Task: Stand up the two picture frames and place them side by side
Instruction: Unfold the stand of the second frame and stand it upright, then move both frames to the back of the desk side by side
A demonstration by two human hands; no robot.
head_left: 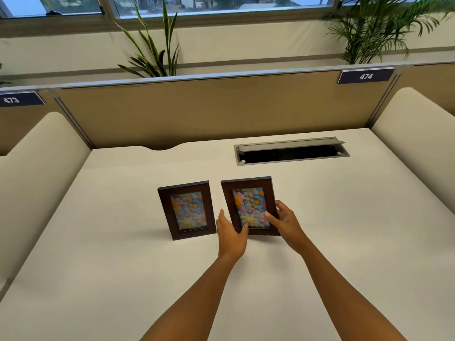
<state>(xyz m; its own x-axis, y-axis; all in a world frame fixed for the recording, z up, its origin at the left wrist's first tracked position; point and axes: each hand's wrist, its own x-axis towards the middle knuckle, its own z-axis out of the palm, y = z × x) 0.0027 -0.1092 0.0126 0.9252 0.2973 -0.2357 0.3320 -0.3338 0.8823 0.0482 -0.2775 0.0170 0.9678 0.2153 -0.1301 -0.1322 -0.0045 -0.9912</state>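
Right frame (250, 205): upright mid-desk (344, 242), gripped by left hand (231, 238) at its lower-left corner and right hand (286, 223) at its right edge. Left frame (187, 210): freestanding just beside it. Both dark wood, pastel floral prints.

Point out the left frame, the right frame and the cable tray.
left frame (187, 210), head view, on its flower picture
right frame (248, 205), head view, on its picture
cable tray (290, 155), head view, on its dark opening
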